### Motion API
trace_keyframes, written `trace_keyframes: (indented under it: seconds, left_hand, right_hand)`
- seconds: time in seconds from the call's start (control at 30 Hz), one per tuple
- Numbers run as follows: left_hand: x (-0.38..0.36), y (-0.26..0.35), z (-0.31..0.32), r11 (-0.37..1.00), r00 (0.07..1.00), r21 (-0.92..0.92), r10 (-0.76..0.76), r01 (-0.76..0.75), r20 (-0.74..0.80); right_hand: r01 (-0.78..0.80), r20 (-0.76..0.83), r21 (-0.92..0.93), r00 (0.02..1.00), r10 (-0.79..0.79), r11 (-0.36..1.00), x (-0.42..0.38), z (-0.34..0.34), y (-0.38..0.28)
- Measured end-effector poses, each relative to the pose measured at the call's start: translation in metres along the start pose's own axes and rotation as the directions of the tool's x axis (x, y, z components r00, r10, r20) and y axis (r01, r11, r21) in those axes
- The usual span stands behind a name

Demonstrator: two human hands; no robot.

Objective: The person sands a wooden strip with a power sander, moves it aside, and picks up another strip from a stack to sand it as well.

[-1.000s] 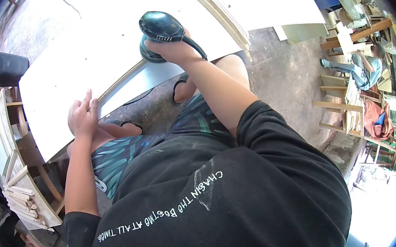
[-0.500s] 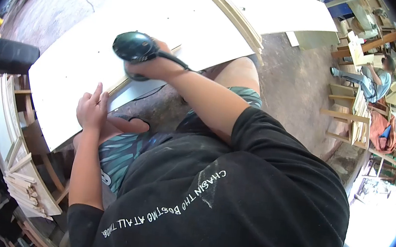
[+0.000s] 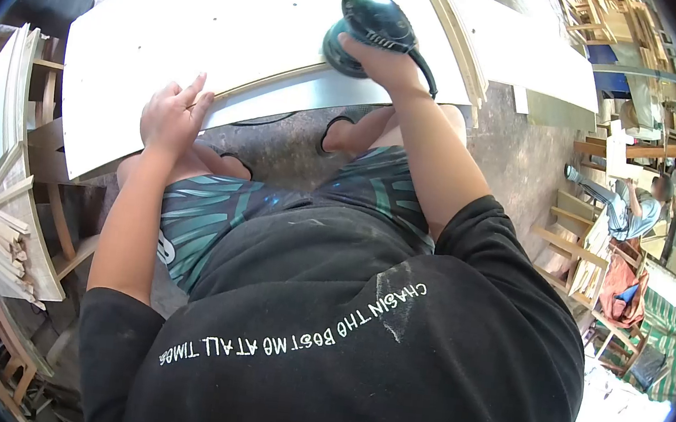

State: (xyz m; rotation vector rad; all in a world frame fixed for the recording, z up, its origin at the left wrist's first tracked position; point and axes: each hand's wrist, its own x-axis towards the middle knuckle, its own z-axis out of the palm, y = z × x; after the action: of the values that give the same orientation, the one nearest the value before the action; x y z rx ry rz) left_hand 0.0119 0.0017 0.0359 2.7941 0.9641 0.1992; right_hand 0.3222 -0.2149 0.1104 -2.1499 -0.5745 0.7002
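Observation:
A white panel [image 3: 149, 51] lies across in front of me, over my knees. My right hand [image 3: 386, 66] is wrapped round a teal and black power sander [image 3: 365, 28], near the panel's right part. Its black cord [image 3: 427, 72] trails down past my wrist. Along the panel's near edge runs a thin wooden strip [image 3: 273, 81]. My left hand [image 3: 173, 115] is at the left end of this strip, index finger stretched out and the other fingers bent, with the strip's end by the thumb. What the bent fingers touch underneath is hidden.
Long wooden pieces [image 3: 459, 38] lie across the panel's right end, with another white panel [image 3: 528, 46] beyond. A black box-like object [image 3: 55, 0] stands at the left, above a rack with wood offcuts [image 3: 5, 246]. A person [image 3: 642, 206] sits at the far right among timber.
My right hand has carried the sander rightward along the panel, towards its right end. My left hand stays at the strip's left end. The head view has turned a little.

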Motion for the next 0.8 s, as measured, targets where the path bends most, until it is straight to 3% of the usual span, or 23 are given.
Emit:
trace_keyframes:
  seconds: [0.07, 0.17, 0.27, 0.43, 0.47, 0.57, 0.6, 0.63, 0.7, 0.77, 0.8]
  left_hand:
    - [0.001, 0.0, 0.001, 1.0, 1.0, 0.004, -0.007, 0.007, -0.005]
    - [0.0, 0.0, 0.0, 1.0, 1.0, -0.007, -0.029, 0.029, 0.006]
    - [0.001, 0.001, -0.002, 1.0, 1.0, -0.011, -0.022, 0.022, -0.003]
    - [0.001, -0.001, 0.001, 1.0, 1.0, 0.0, -0.022, 0.022, 0.004]
    - [0.001, -0.001, 0.001, 1.0, 1.0, 0.005, -0.019, 0.019, 0.006]
    - [-0.002, -0.005, 0.004, 1.0, 1.0, 0.002, -0.012, 0.012, -0.006]
    - [-0.001, -0.006, 0.006, 1.0, 1.0, -0.012, -0.004, 0.004, -0.027]
    - [0.0, -0.007, 0.008, 1.0, 0.999, -0.026, 0.003, -0.005, -0.052]
    - [-0.001, -0.008, 0.009, 1.0, 0.999, -0.014, -0.005, 0.004, -0.05]
    - [0.001, -0.004, 0.007, 1.0, 0.999, -0.008, -0.016, 0.015, -0.028]
    - [0.001, -0.003, 0.004, 1.0, 1.0, -0.004, -0.028, 0.028, -0.009]
  right_hand:
    - [0.08, 0.007, 0.045, 0.997, -0.081, 0.996, -0.015, 0.012, -0.02]
    - [0.33, 0.038, -0.073, 0.944, -0.328, 0.941, -0.014, 0.021, -0.021]
    - [0.233, 0.053, 0.026, 0.971, -0.234, 0.972, -0.01, 0.014, -0.024]
    - [0.233, 0.052, -0.146, 0.972, -0.228, 0.961, -0.017, 0.014, -0.037]
    - [0.216, 0.071, -0.101, 0.975, -0.209, 0.971, -0.018, 0.017, -0.035]
    - [0.365, 0.041, -0.182, 0.93, -0.364, 0.913, -0.015, 0.016, -0.034]
    - [0.276, 0.081, -0.084, 0.96, -0.269, 0.958, -0.012, 0.012, -0.03]
    - [0.288, 0.058, -0.03, 0.956, -0.286, 0.957, -0.008, 0.01, -0.023]
    - [0.217, 0.079, -0.011, 0.973, -0.216, 0.976, -0.004, 0.009, -0.022]
    - [0.286, 0.057, -0.098, 0.958, -0.281, 0.953, -0.011, 0.013, -0.026]
    - [0.21, 0.063, -0.088, 0.977, -0.205, 0.974, -0.015, 0.018, -0.028]
